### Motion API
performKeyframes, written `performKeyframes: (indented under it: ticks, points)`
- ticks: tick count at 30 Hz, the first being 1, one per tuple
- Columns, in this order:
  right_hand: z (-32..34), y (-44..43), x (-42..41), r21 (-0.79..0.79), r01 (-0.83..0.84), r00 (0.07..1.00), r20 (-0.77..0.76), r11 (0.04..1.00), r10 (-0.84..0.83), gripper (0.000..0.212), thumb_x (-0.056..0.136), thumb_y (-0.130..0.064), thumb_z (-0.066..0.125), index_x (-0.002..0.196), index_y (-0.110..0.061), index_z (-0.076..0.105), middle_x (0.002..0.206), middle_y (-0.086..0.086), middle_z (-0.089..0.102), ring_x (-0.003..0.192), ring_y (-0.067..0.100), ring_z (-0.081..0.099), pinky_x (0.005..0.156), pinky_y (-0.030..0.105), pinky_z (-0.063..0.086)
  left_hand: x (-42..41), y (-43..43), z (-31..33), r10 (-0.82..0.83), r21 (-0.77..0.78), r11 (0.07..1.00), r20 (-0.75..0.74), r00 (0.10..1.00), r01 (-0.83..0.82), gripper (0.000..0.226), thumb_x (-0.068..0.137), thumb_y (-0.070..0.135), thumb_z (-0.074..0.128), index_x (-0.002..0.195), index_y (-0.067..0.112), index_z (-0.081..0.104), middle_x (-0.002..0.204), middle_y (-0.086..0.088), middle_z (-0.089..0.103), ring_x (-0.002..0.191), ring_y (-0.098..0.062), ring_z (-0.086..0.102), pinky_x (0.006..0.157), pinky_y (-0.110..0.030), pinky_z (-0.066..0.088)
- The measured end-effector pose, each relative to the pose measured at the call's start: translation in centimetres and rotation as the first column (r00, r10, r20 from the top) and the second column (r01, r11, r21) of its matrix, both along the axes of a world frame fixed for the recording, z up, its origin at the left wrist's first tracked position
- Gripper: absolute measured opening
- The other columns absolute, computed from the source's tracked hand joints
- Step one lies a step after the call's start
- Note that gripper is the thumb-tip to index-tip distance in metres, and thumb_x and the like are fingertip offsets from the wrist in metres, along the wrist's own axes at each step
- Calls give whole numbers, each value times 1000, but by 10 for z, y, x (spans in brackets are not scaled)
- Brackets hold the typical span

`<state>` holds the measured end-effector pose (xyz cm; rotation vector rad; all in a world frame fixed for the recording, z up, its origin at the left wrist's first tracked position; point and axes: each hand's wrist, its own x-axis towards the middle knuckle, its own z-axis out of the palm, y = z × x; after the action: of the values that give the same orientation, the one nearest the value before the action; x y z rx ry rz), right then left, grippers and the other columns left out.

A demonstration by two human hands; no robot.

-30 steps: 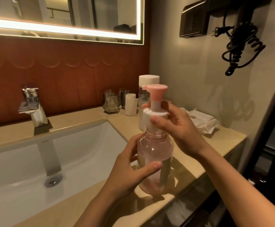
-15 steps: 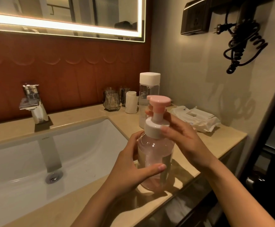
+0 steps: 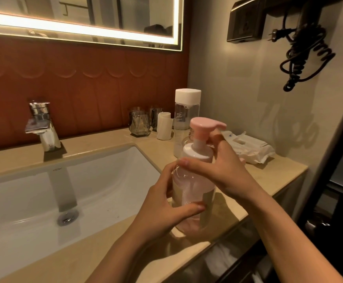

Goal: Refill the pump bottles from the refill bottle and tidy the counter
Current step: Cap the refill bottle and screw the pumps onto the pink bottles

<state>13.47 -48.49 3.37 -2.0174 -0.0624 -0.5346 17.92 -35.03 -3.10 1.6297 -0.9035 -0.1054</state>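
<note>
A pump bottle stands at the worktop's near edge, right of the sink. The left hand wraps its body and the right hand clamps its white collar. A crooked collar could leak, and a hard twist could tip it off the edge

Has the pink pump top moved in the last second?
Yes. The pump top has dropped onto the pink bottle, now sitting lower against the white-capped bottle standing behind it.

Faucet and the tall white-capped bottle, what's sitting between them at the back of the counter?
Head view: a glass, a second glass behind it, and a small white cup stand there.
</note>
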Motion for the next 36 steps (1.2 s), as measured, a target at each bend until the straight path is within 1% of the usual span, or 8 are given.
performKeyframes:
  ticks: [7, 13, 16, 19, 22, 26, 30, 36]
  points:
    - [5, -25, -10, 87, -338, 936, -75, 937, 344, 39, 79, -37, 52, 117, -46, 55, 133, -21, 52, 123, -2, 46, 100, 23, 34, 4, -2, -3, -11, 5, 1000, -11, 1000, 11, 81, 54, 62, 75, 122, 62, 32, 120, 39, 49, 110, 12, 51, 88, -14, 47]
    - [3, -16, -4, 41, -65, 992, 108, 997, 60, 56, 52, -50, 84, 100, -29, 66, 102, -12, 69, 103, 9, 60, 91, 41, 49, 4, 1, -3, -2, 15, 1000, -1, 1000, 2, 79, 56, 59, 76, 121, 64, 32, 119, 41, 48, 108, 15, 50, 82, -10, 47]
    - [0, 1, 1, -31, 85, 984, 160, 996, -79, 61, 47, -59, 72, 95, -28, 52, 98, -15, 59, 90, -1, 56, 74, 18, 49, 2, 1, -1, 1, 8, 1000, -6, 1000, -1, 73, 60, 50, 77, 107, 76, 29, 111, 49, 46, 103, 21, 48, 74, -3, 44]
    - [-2, 9, 2, -213, 155, 982, 142, 965, -126, 65, 60, -70, 66, 110, -41, 38, 111, -17, 44, 105, 1, 43, 74, 7, 37, 2, 0, -1, 3, -9, 1000, -33, 999, -3, 73, 59, 47, 77, 102, 80, 29, 107, 51, 46, 101, 22, 48, 71, -5, 45]
    - [2, 0, -4, -204, -34, 999, 10, 978, 36, 47, 72, -62, 47, 116, -55, 32, 119, -31, 35, 120, -3, 31, 94, 14, 30, 2, 0, -2, -3, -15, 1000, -30, 1000, 2, 73, 56, 52, 78, 108, 75, 31, 111, 46, 49, 103, 18, 51, 75, -7, 46]
    - [7, -25, -11, -100, -270, 958, -127, 958, 257, 49, 81, -52, 49, 129, -46, 44, 140, -19, 44, 128, -1, 40, 104, 28, 34, 2, -1, -1, -10, -17, 1000, -20, 1000, 10, 73, 54, 59, 75, 112, 72, 32, 116, 44, 48, 106, 17, 50, 78, -5, 45]
    - [13, -23, -10, -183, -89, 996, 15, 979, 93, 49, 72, -58, 65, 115, -35, 60, 114, -22, 62, 109, -4, 54, 87, 18, 42, 1, 0, 0, 4, -2, 1000, -18, 1000, -5, 74, 53, 62, 74, 111, 74, 30, 115, 47, 46, 106, 19, 48, 75, -4, 45]
    - [6, -5, -9, -247, 222, 960, 222, 943, -168, 55, 45, -71, 59, 87, -36, 51, 93, -14, 56, 87, -3, 51, 68, 7, 40, 3, 0, -3, 21, 17, 1000, -4, 1000, -20, 78, 53, 62, 76, 116, 69, 31, 118, 40, 49, 108, 14, 50, 85, -13, 48]
